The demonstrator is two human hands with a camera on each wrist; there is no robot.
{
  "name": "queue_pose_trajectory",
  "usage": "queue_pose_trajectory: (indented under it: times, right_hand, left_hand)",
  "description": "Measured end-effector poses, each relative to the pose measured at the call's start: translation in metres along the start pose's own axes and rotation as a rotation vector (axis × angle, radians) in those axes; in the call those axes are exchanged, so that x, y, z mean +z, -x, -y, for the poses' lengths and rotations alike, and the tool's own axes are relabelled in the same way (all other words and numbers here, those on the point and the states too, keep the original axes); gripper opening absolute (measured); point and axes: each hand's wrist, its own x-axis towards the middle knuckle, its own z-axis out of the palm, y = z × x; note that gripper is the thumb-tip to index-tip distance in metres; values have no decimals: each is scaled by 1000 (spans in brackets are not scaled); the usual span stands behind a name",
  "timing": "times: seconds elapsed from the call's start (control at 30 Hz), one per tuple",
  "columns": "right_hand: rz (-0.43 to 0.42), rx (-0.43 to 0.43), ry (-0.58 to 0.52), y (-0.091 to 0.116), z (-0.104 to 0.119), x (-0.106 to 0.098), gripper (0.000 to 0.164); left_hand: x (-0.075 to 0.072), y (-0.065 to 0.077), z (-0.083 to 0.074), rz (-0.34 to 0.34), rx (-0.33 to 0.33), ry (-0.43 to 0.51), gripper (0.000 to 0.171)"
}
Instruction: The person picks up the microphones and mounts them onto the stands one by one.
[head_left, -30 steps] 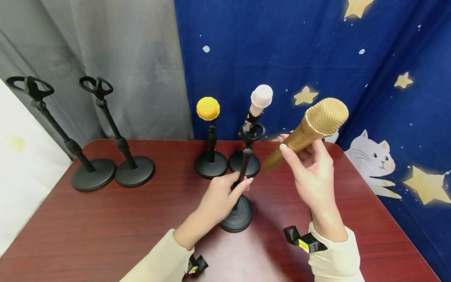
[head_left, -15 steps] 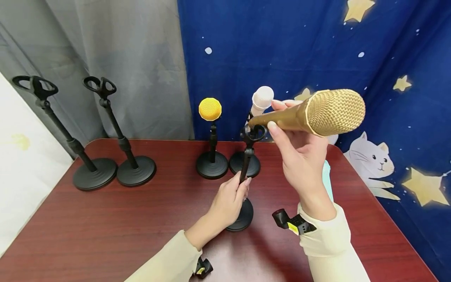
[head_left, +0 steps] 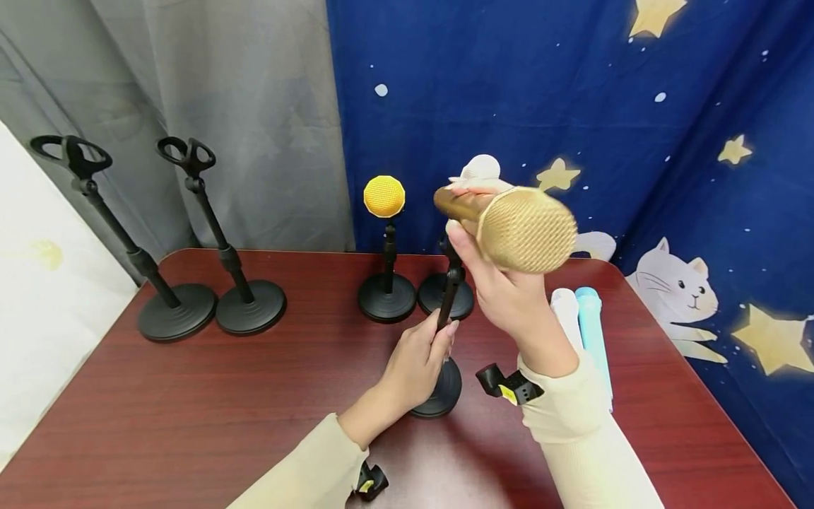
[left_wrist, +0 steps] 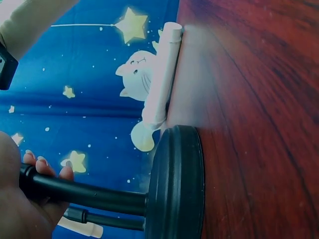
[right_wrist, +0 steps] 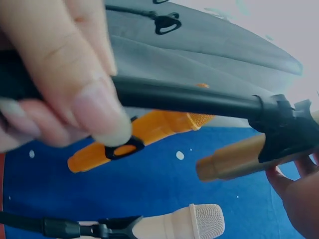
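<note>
My right hand (head_left: 509, 300) grips a gold microphone (head_left: 528, 230), its mesh head turned toward me and its tail end pointing left. My left hand (head_left: 410, 364) holds the pole of a black desktop microphone stand (head_left: 450, 293), whose round base (left_wrist: 174, 184) rests on the table. In the right wrist view, the stand's clip (right_wrist: 289, 132) overlaps the gold microphone's body (right_wrist: 239, 157); I cannot tell how deep the body sits in it. In the head view my right hand hides that clip. Behind stand a yellow microphone (head_left: 384, 196) and a white microphone (head_left: 481, 167), each in a stand.
Two more stands with bare clips, one at the far left (head_left: 177, 311) and one beside it (head_left: 251, 307), stand on the red-brown table (head_left: 254, 410). A white microphone (head_left: 564, 311) and a light blue microphone (head_left: 591, 325) lie at the right. Curtains (head_left: 432, 85) hang behind.
My right hand has carried the gold microphone left to the top of the held stand, swinging its tail upward and leftward. My left hand keeps its hold on the pole.
</note>
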Motion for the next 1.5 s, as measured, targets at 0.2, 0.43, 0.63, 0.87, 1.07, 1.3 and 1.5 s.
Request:
queue_pose_trajectory:
  times: [0.2,0.43,0.63,0.87,1.07,1.3,1.5]
  right_hand:
    - [-48,-70,44,-1,-10,8,51]
    - [-105,-37,165,-1,-16,16,55]
    - [-158,-38,232,-3,-19,19,43]
    - [-208,-56,188,-4,-20,21,36]
    - [-195,-51,172,-4,-21,21,32]
    - [-241,-48,175,-4,-22,24,23]
    - [-234,-42,145,-4,-21,24,23]
  left_hand:
    - [-1,1,1,1,-1,3,24]
    - [-2,2,0,12,-10,-26,22]
    - [-2,1,-1,13,-14,-31,24]
    - [-2,2,-2,15,-16,-12,25]
    - [-2,3,-2,3,-47,27,30]
    - [-3,4,-3,2,-78,35,33]
    - [-4,4,-2,11,-92,47,30]
